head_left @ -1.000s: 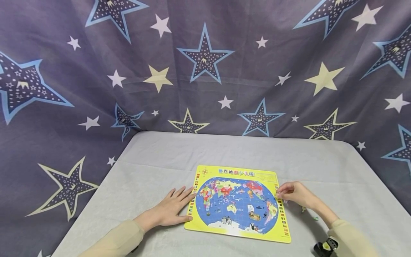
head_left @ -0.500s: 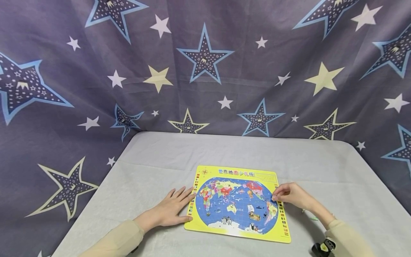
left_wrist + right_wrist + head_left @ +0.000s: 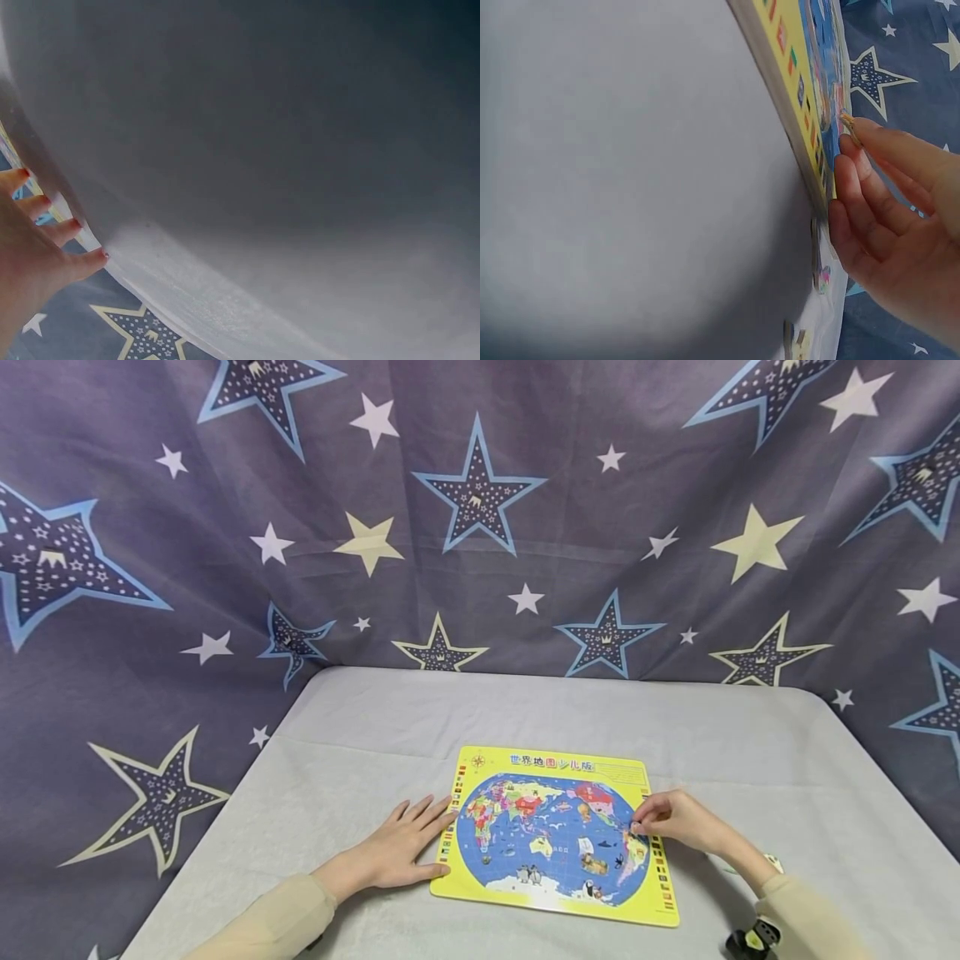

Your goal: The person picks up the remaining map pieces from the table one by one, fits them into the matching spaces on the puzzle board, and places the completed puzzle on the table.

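A person in pale beige sleeves [image 3: 273, 910] works over a children's world map board [image 3: 652, 902] on a counter [image 3: 375, 760] covered in light grey cloth. The yellow-bordered board lies flat, well in from the counter's far edge and nearer its right edge than the far left corner. Chinese characters run along the board's far border, a compass rose [image 3: 478, 762] marks its far left corner, and small flags line both side borders around a blue oval map of coloured continents and animals.

The left hand [image 3: 397, 847] rests palm down at the board's left edge, fingers straight and spread apart, thumb and fingertips on the yellow border. The right hand [image 3: 682, 818] reaches in from the opposite edge, thumb and forefinger pinched together on a small thin piece [image 3: 850, 129], its other fingers loosely bent. The piece is above the right part of the map; whether it touches the surface cannot be told.

Loose pieces [image 3: 823, 279] lie on the counter just beyond the board's right edge, partly hidden in the head view by the right forearm. A black device [image 3: 752, 939] sits at the right cuff. Behind the counter's far edge hangs a dark grey-purple curtain [image 3: 480, 577] printed with stars.
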Motion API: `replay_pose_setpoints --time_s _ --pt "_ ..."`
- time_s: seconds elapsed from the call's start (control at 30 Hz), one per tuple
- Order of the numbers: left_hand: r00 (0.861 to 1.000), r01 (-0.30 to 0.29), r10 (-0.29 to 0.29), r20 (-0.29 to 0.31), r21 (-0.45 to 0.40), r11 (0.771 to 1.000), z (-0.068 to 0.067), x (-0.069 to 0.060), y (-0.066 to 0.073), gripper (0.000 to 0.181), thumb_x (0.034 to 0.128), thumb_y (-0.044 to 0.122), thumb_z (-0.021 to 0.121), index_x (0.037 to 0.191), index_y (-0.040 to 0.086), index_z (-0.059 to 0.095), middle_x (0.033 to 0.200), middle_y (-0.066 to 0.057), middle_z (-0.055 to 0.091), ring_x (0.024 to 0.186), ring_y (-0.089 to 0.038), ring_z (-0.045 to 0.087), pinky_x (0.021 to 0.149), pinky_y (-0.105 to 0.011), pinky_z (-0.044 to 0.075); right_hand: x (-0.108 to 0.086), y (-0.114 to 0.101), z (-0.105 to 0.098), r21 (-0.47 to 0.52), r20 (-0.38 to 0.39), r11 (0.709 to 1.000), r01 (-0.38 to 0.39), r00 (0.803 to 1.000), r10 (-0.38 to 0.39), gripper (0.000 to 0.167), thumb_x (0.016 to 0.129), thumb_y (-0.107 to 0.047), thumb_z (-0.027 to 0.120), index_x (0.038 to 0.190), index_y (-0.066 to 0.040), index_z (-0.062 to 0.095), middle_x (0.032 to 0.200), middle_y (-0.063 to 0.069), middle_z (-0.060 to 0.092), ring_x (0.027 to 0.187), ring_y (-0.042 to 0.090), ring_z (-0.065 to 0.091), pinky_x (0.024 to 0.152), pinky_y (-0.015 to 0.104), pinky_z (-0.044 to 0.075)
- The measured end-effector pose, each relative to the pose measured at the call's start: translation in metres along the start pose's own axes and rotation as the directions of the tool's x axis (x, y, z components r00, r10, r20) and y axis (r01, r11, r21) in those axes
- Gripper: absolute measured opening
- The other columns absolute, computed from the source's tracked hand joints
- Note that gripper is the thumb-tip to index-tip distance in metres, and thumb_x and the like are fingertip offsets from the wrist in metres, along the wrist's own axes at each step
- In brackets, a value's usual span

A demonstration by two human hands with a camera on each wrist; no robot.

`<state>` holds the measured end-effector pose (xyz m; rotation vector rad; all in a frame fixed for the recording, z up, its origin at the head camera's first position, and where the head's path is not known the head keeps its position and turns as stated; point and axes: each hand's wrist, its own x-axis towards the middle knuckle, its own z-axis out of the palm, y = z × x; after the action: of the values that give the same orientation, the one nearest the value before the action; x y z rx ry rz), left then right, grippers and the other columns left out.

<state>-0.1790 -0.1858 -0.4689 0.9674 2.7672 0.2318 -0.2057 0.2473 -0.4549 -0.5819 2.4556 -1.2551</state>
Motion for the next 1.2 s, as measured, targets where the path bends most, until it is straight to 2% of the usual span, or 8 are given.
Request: replay_pose_setpoints --time_s 0.33,0.6,1.2 --pt "1.0 0.002 -0.002 0.004 0.007 1.0 -0.001 0.0009 0.0006 0.076 0.0831 0.064 0.034 0.142 0.018 0.021 0.148 -0.004 0.014 0.133 -0.03 0.014 0.103 -0.054 0.013 0.0015 -0.0024 0.0027 -0.009 0.011 1.0 -0.004 1.0 0.004 0.013 0.08 -0.006 0.062 0.088 0.003 0.065 0.078 0.008 0.064 0.066 0.013 0.059 0.06 0.022 0.049" --pt "1.0 0.007 -0.007 0.012 0.007 1.0 -0.0018 0.0001 0.0012 0.077 0.0827 0.065 0.034 0.142 0.018 0.021 0.148 -0.003 0.013 0.133 -0.029 0.013 0.103 -0.054 0.013 0.0022 -0.0027 0.0041 0.043 0.027 0.999 0.01 1.0 -0.011 0.013 0.08 -0.003 0.061 0.089 0.006 0.064 0.081 0.011 0.064 0.068 0.014 0.06 0.061 0.023 0.05" --pt "1.0 0.01 -0.011 0.017 0.019 1.0 -0.0001 0.0001 -0.0007 0.078 0.0823 0.067 0.031 0.142 0.019 0.02 0.148 -0.002 0.012 0.134 -0.028 0.012 0.103 -0.053 0.013 0.0019 -0.0016 0.0059 0.026 0.032 0.999 0.04 0.999 -0.041 0.015 0.08 -0.007 0.064 0.089 0.004 0.065 0.08 0.009 0.063 0.064 0.008 0.054 0.058 0.019 0.046"
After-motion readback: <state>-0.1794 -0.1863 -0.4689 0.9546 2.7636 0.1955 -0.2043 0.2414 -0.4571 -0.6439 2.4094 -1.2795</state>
